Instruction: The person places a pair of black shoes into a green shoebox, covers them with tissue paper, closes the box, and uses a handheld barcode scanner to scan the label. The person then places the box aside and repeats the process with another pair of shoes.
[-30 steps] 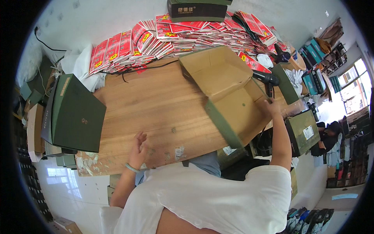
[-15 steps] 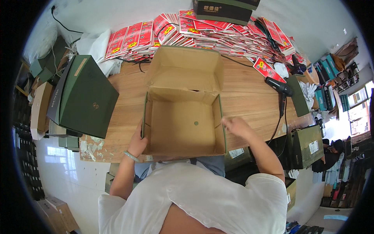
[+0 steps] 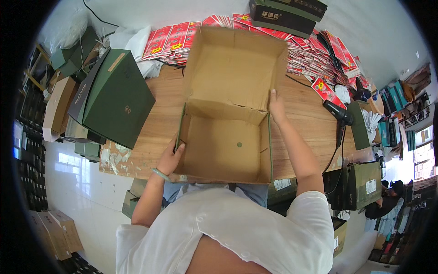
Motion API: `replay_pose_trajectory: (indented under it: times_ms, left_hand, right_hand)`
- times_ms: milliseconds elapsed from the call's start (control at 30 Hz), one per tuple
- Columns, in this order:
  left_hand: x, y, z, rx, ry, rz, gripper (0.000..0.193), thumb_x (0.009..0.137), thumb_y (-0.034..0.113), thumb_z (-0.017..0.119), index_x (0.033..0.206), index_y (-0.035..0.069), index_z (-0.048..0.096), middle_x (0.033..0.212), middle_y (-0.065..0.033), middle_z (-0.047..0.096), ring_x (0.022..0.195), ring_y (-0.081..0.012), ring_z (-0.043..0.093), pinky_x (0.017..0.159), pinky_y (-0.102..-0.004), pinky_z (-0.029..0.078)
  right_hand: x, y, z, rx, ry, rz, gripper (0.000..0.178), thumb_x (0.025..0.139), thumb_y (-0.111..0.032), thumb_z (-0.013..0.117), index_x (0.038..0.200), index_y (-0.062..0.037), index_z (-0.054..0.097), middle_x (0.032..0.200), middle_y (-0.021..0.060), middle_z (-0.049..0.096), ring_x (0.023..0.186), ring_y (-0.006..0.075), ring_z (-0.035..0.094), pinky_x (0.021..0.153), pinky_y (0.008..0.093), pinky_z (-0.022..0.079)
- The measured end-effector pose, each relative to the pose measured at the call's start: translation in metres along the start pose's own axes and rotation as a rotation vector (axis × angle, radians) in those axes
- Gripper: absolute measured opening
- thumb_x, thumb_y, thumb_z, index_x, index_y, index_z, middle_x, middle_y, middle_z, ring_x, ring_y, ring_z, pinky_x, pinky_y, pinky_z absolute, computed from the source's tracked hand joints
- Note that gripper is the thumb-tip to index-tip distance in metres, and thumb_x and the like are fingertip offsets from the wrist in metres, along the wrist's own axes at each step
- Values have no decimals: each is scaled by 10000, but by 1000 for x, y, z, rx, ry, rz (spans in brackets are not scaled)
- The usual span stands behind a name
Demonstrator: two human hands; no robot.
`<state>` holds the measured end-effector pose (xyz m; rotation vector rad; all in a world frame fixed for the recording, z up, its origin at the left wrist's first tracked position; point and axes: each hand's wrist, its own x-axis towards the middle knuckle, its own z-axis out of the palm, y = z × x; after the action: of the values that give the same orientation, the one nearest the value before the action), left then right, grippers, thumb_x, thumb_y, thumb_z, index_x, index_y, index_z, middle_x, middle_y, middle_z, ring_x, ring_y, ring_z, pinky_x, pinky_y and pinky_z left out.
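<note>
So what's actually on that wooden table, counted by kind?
Open cardboard box: 1
Big dark green boxes, one at left, one at the far edge: 2
Spread of red packets: 1
Black heat gun: 1
Total: 5

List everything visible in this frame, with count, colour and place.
cardboard box: one, brown, open, centre of the table
table: one, wood, under the box
green box: one, dark green, left of the cardboard box
red packets: many, red, fanned along the table's far edge
dark box: one, dark green, on the packets at the far edge
heat gun: one, black, right side of the table
cartons: several, brown, on the floor at lower left
bracelet: one, pale green, left wrist
left hand: on the box's left wall
right hand: on the box's right far corner
</note>
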<state>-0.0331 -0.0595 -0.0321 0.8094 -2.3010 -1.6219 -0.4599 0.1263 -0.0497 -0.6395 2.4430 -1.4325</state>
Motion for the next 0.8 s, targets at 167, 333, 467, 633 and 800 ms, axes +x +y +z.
replay_pose_trajectory:
  times_ms: [167, 333, 467, 633, 800]
  left_hand:
    - [-1, -6, -1, -209, 99, -184, 651, 1023, 478, 387, 1516, 68, 278, 1509, -190, 381, 1387, -291, 379, 1102, -371, 332]
    - [-9, -76, -30, -787, 305, -300, 759, 971, 655, 313, 1539, 156, 251, 1537, -181, 335, 1393, -317, 354, 1085, -426, 337]
    - [-40, 0, -23, -695, 220, -301, 769, 961, 643, 377, 1549, 177, 206, 1537, -186, 323, 1394, -316, 351, 1080, -456, 337]
    - [-44, 16, 11, -300, 88, -140, 768, 973, 378, 548, 1548, 71, 140, 1509, -188, 323, 1382, -282, 337, 1125, -405, 286]
    - [-15, -16, 8, -281, 127, 45, 761, 977, 235, 583, 1539, 0, 127, 1536, -165, 299, 1383, -254, 329, 1137, -343, 262]
  right_hand:
    - [-52, -33, -51, -519, -216, -510, 546, 950, -364, 551, 1373, -25, 487, 1358, 238, 520, 1281, 395, 462, 997, 437, 424]
    - [-105, -1, -98, -417, 14, -475, 654, 875, -190, 672, 1460, -83, 399, 1382, 225, 490, 1276, 383, 458, 1024, 416, 428]
    - [-171, -13, -99, 303, -82, 275, 544, 983, -307, 564, 1452, -78, 412, 1344, 166, 545, 1240, 280, 512, 982, 359, 446]
    - [-219, -1, -48, 258, -290, 301, 706, 986, -532, 465, 1453, -9, 380, 1392, 184, 506, 1289, 260, 474, 1039, 356, 388]
    - [-219, -24, -31, 389, -362, 181, 739, 998, -519, 447, 1476, 30, 322, 1521, 212, 339, 1381, 295, 359, 1124, 364, 278]
